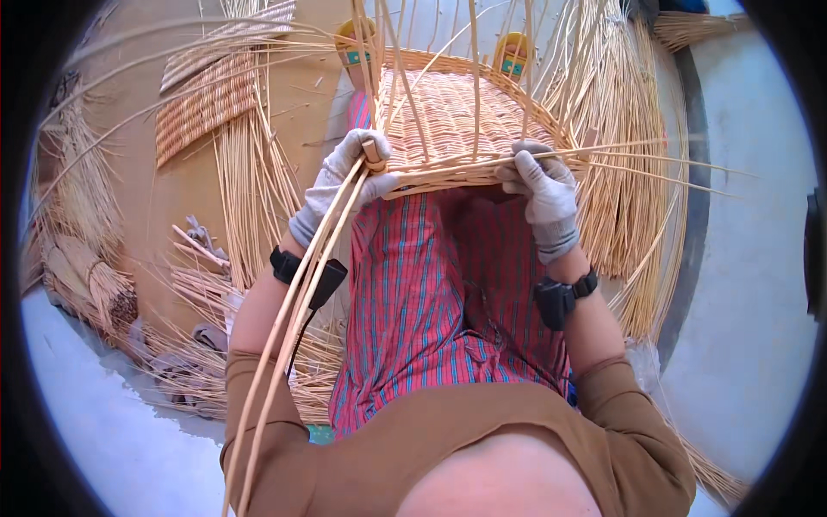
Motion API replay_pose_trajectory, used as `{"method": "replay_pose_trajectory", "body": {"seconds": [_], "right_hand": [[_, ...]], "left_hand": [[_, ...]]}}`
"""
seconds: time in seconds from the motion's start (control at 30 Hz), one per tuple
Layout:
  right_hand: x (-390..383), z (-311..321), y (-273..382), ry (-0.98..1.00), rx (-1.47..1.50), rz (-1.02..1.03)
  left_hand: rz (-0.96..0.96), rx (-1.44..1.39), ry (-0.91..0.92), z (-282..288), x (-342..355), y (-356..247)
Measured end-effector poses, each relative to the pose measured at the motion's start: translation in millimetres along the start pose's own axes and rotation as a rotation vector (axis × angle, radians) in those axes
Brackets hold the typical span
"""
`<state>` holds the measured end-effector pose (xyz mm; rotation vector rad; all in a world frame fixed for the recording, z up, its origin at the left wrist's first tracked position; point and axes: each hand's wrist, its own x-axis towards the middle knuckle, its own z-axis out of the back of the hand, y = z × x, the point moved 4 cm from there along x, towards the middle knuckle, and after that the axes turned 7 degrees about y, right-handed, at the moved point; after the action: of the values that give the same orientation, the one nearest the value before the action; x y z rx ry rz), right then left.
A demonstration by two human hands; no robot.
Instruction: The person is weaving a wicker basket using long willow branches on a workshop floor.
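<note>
A half-woven wicker basket [469,108] rests above my knees, its near edge toward me and long upright canes standing from its rim. My left hand [349,172], in a pale work glove, is closed round the basket's near left corner, where a thick stake end pokes up. Two long canes [297,302] run from that corner down past my left forearm. My right hand [544,183], gloved too, pinches the near edge at its right part, thumb on top. Thin canes stick out to the right from under it. The fingers beneath the edge are partly hidden.
A flat woven panel [207,108] with loose canes lies to the left. A big bundle of peeled canes [616,146] spreads on the right. Bound bundles [95,276] and cut sticks [207,293] lie at the left. Long canes arch across the upper left.
</note>
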<state>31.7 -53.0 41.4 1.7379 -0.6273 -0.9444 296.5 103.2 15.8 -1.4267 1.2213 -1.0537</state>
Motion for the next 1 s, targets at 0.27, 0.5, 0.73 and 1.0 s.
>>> {"method": "replay_pose_trajectory", "body": {"seconds": [0.27, 0.5, 0.73, 1.0], "right_hand": [[1, -61, 64, 0.038, -0.363, 0.280], [96, -168, 109, 0.491, -1.113, 0.470], [89, -159, 115, 0.104, -0.936, 0.800], [-49, -24, 10, -0.251, 0.055, 0.070]], "left_hand": [[-0.019, 0.121, -0.336, -21, -10, -1], [-0.056, -0.133, -0.431, -29, -8, 16], [-0.092, -0.108, -0.428, -30, -7, 15], [-0.161, -0.173, -0.484, -27, -6, 30]]}}
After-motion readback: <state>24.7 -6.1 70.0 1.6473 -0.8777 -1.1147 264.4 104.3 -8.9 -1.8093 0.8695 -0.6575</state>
